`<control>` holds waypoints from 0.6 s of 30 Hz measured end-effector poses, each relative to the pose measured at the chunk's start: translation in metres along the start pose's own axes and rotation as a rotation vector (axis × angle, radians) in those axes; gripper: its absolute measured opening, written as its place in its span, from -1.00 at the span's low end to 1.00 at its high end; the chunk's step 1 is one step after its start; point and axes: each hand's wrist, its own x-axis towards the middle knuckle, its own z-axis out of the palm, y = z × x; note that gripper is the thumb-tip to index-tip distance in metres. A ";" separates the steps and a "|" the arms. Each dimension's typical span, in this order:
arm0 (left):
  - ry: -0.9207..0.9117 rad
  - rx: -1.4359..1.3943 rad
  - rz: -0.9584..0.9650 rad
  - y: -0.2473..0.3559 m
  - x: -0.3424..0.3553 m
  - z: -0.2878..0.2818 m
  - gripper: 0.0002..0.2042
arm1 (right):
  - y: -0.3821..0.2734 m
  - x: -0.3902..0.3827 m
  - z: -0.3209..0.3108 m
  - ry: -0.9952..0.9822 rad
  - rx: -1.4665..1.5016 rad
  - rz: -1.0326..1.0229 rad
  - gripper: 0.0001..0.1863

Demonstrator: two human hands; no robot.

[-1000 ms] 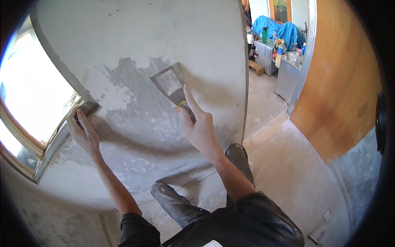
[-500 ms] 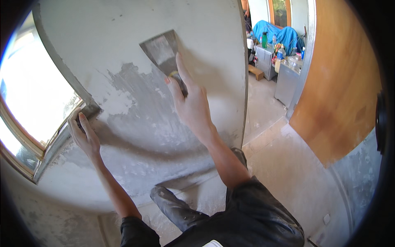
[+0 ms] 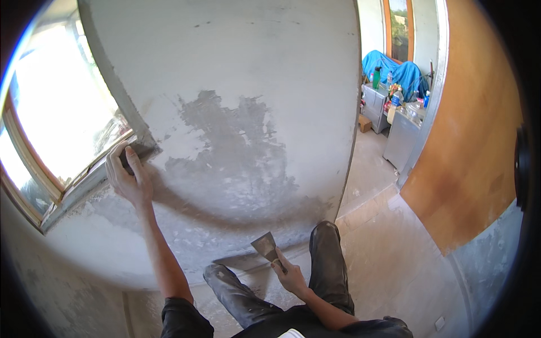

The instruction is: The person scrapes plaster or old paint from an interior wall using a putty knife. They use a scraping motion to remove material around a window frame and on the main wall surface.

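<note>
Low in front of me, between my knees, my right hand (image 3: 292,280) grips a putty knife (image 3: 264,244) by its handle. Its broad metal blade points up and left, apart from the wall. My left hand (image 3: 131,179) is raised at the corner of the window sill. Its fingers and thumb close around a dark flat tool (image 3: 130,161), mostly hidden by the hand. The wall (image 3: 315,96) before me is pale above, with a rough grey patch (image 3: 231,135) of uneven filler in its middle.
A bright window (image 3: 67,107) stands at left. To the right, past the wall's edge, a doorway shows a blue tarp (image 3: 406,76), bottles and grey cabinets (image 3: 401,138). A brown wooden panel (image 3: 462,129) hangs at far right. My bent knees (image 3: 326,265) are close to the wall.
My right hand has dropped with the putty knife from high on the wall to between my knees. The left hand stays at the sill corner. The view has shifted slightly left.
</note>
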 end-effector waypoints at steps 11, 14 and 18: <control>0.070 0.083 0.042 -0.015 0.001 -0.002 -0.87 | -0.028 0.010 -0.005 0.014 0.043 -0.031 -0.31; 0.092 0.081 0.072 -0.011 0.008 -0.001 -0.87 | -0.005 0.000 -0.004 -0.015 0.017 0.045 -0.27; 0.089 0.004 0.058 -0.007 0.001 0.006 -0.86 | 0.015 -0.003 -0.009 -0.006 0.033 0.088 -0.23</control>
